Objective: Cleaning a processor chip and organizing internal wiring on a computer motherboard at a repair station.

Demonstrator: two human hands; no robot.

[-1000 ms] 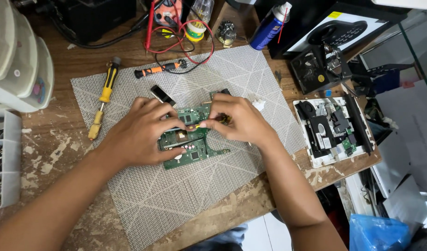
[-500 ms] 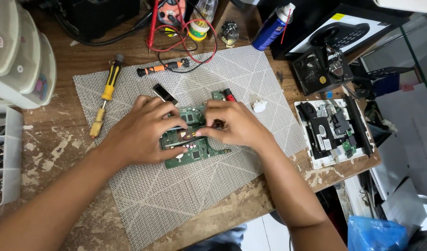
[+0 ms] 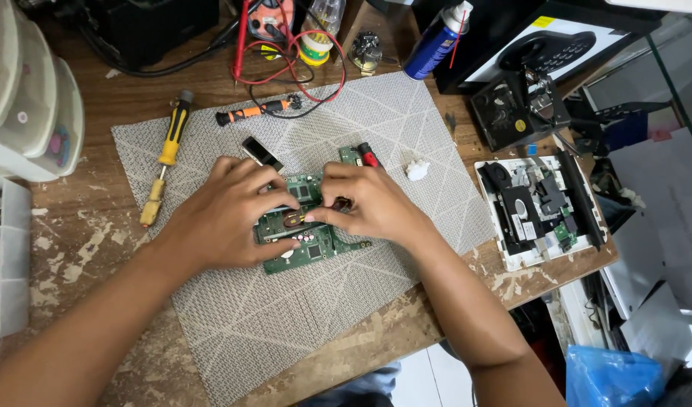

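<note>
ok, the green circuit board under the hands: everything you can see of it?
The green circuit board lies flat on the grey woven mat on the worn wooden bench. It carries black chips, silver parts and small components; its lower edge is irregular. Much of it is hidden: the left hand presses on its left side, the right hand covers its right, and fingertips from both meet at a small brown part near its middle.

Green circuit board (image 3: 310, 243), flat on grey woven mat (image 3: 376, 143), mid-bench, largely covered by both hands. Studded with dark chips and silvery parts; small brown strip (image 3: 294, 220), possibly a ribbon cable, pinched above.
</note>
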